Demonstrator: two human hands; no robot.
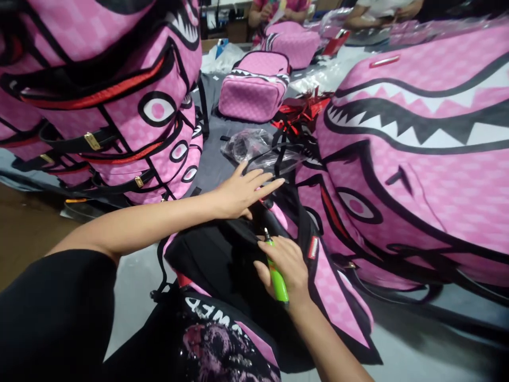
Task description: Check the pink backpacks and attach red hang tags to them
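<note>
A pink and black backpack (222,260) lies on the table right in front of me, its black back panel up. My left hand (244,191) rests flat on its upper part, fingers stretched out and pointing right. My right hand (284,265) is closed round a bright green lighter (277,278), whose tip points up toward the black fabric just below my left hand. A black strap (280,154) runs up from the backpack past my left fingertips.
Pink shark-face backpacks are piled at the left (111,101) and right (417,159). Another pink backpack (254,85) stands further back, beside crumpled clear plastic bags (248,143) and red tags (302,111). Other people's arms (369,16) show at the far end.
</note>
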